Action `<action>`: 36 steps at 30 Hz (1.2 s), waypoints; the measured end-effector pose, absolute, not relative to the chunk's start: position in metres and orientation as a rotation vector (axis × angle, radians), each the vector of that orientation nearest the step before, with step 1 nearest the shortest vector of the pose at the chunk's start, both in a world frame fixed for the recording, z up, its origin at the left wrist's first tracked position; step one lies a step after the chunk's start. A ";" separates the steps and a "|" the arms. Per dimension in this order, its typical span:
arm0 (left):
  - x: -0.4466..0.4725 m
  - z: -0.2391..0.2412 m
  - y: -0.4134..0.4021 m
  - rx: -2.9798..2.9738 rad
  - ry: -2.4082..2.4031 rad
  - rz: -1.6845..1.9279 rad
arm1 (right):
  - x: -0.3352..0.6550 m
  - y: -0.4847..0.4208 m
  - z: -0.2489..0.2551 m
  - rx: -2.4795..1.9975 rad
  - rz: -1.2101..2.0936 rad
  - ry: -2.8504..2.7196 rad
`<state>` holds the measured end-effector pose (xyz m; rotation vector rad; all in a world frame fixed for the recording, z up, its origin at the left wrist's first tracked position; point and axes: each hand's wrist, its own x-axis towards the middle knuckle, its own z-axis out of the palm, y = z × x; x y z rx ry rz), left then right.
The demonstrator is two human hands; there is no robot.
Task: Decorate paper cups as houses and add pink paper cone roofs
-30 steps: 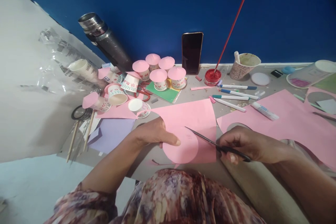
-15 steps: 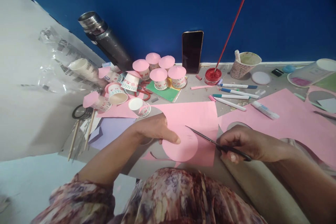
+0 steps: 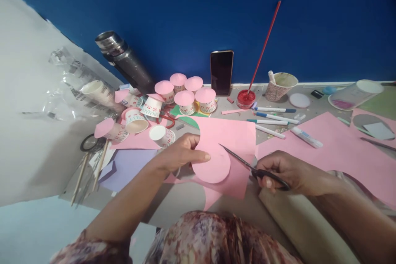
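My left hand (image 3: 188,152) pinches a pink paper sheet (image 3: 232,130) together with a pink paper disc (image 3: 213,165) that lies over it, thumb on top. In my right hand (image 3: 275,171) are dark-handled scissors (image 3: 238,156), their blades pointing left and their tip at the disc's upper edge. The blades look together or nearly so. A curved edge shows on the sheet's left side. Beyond my left hand, a small paper cup (image 3: 161,136) leans on its side, its opening facing up and left.
Several decorated cups with pink cone tops (image 3: 185,103) stand behind, near a dark flask (image 3: 126,64) and an upright phone (image 3: 222,73). To the right are red paint (image 3: 246,99), markers (image 3: 272,121), a glue stick (image 3: 306,137) and cut pink paper (image 3: 328,152).
My left hand has raised and turned the paper slightly, and its left edge now shows a curve over the green card. The scissors stay beside the disc. The whole view has shifted a little.
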<state>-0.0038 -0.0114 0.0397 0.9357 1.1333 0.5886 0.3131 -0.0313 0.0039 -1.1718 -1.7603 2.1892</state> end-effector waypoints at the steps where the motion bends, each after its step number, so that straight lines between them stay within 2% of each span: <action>1: 0.001 0.038 -0.016 0.896 1.121 0.635 | 0.313 -0.031 0.002 -1.177 2.189 -1.741; 9: 0.035 0.017 -0.053 0.667 1.139 1.083 | 0.309 -0.032 -0.011 -1.118 2.243 -1.560; 36: 0.028 0.018 -0.044 0.728 1.147 0.996 | 0.312 -0.032 -0.006 -1.080 2.246 -1.601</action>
